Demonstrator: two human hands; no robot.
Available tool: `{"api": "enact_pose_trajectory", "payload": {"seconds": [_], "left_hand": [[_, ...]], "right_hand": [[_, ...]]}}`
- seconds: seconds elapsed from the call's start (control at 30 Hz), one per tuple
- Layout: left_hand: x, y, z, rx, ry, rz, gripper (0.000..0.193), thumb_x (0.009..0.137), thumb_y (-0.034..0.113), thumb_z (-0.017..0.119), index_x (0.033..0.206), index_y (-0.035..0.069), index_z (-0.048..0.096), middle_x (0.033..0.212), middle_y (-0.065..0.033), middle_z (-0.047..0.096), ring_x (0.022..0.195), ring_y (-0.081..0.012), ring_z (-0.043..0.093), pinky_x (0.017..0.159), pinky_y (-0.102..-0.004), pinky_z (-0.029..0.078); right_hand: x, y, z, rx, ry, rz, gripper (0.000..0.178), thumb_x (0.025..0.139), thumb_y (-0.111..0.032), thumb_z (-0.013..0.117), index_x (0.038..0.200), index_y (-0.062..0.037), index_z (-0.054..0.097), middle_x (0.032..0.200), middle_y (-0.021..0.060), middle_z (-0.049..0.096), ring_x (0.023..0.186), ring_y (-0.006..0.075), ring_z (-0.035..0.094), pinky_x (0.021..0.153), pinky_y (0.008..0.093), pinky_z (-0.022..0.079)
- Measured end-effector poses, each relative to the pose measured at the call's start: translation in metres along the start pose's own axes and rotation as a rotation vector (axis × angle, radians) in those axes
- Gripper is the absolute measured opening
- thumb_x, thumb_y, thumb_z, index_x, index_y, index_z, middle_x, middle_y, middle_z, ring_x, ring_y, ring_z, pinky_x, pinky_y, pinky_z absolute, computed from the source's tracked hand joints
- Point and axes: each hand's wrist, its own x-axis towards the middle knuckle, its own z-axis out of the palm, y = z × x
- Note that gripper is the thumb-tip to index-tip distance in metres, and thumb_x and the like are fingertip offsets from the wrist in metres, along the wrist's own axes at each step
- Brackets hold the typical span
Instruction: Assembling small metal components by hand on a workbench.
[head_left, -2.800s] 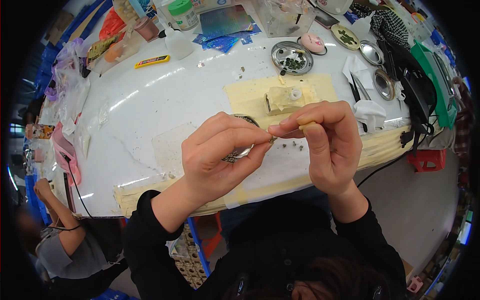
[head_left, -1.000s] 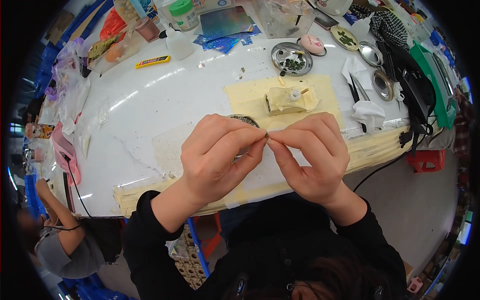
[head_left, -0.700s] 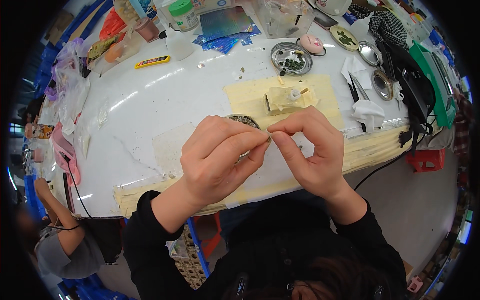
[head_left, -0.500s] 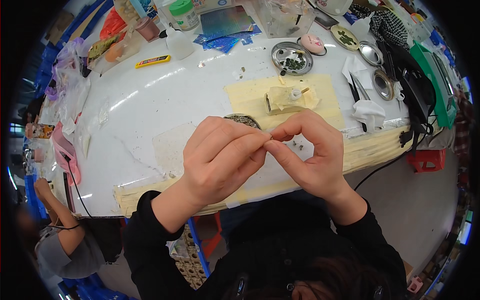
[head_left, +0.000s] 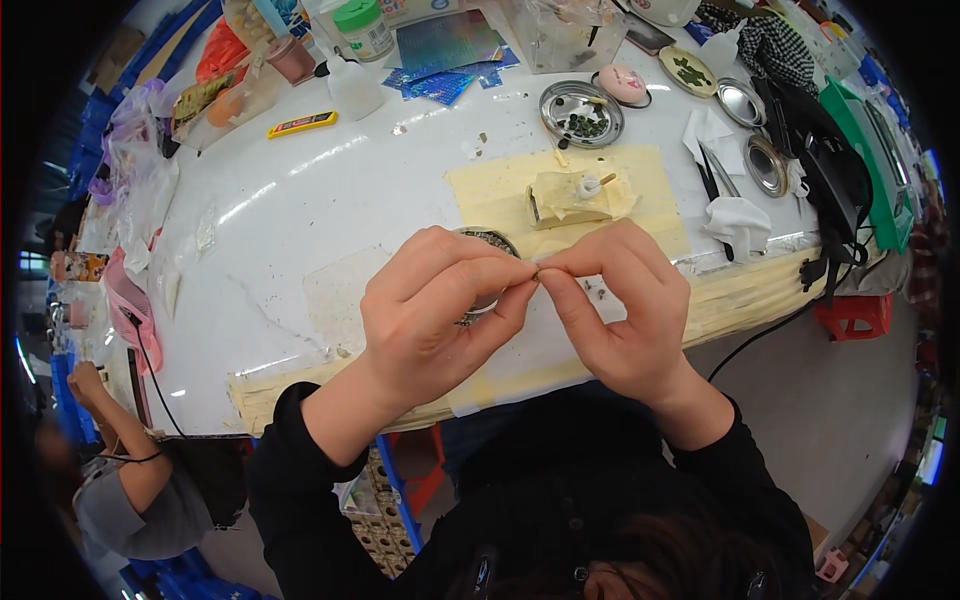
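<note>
Hands: while both are raised over the near edge of the white worktable (head_left: 300,210), the left hand (head_left: 435,310) and the right hand (head_left: 625,310) meet fingertip to fingertip at the middle of the view.
Fingers: the thumb and forefinger of each hand are pressed together on one tiny piece (head_left: 537,272); the other fingers curl loosely beneath. What the piece is cannot be told, since it is too small and mostly covered.
Where the piece is: held in the air between the two pinches, above the table and touching nothing else.
Under the left hand: a small round metal dish (head_left: 487,243) with dark specks, half hidden by the knuckles.
Just beyond the hands: a yellowish paper mat (head_left: 500,195) with a small block wrapped in the same yellow paper (head_left: 580,195), a white knob on top of it.
Further back: a round metal tray of dark green bits (head_left: 581,113), a pink oval object (head_left: 624,84), and white tissues (head_left: 738,215) to the right.
Step in hand: judged from the paired pinches, fine fingertip work on the small piece, such as seating or separating it.
Next move calls for: a steady, light grip from both pinches and hands kept close over the table, since a slip would likely drop the piece among the loose specks.
</note>
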Motion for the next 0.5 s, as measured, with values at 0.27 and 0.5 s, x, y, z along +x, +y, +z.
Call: {"api": "enact_pose_trajectory", "payload": {"seconds": [0.27,0.5], "left_hand": [[-0.0009,-0.0013,0.0008,0.049,0.030,0.087,0.025,0.064,-0.004,0.080,0.086,0.004,0.070,0.079,-0.0049,0.066,0.068,-0.0199,0.063,0.059,-0.0298,0.047],[-0.0009,0.0025,-0.0038,0.129,-0.066,0.122,0.026,0.066,-0.009,0.078,0.089,0.002,0.071,0.083,-0.0086,0.069,0.071,-0.0208,0.064,0.060,-0.0292,0.051]], "right_hand": [[0.0046,-0.0002,-0.0009,-0.120,0.040,-0.084,0.011,0.077,-0.002,0.075,0.087,-0.0037,0.068,0.078,0.0084,0.064,0.070,0.0249,0.060,0.063,0.0340,0.047],[0.0040,-0.0027,-0.0037,0.079,-0.072,0.087,0.010,0.081,-0.006,0.076,0.087,-0.0018,0.069,0.080,0.0079,0.067,0.072,0.0191,0.063,0.065,0.0294,0.050]]}}
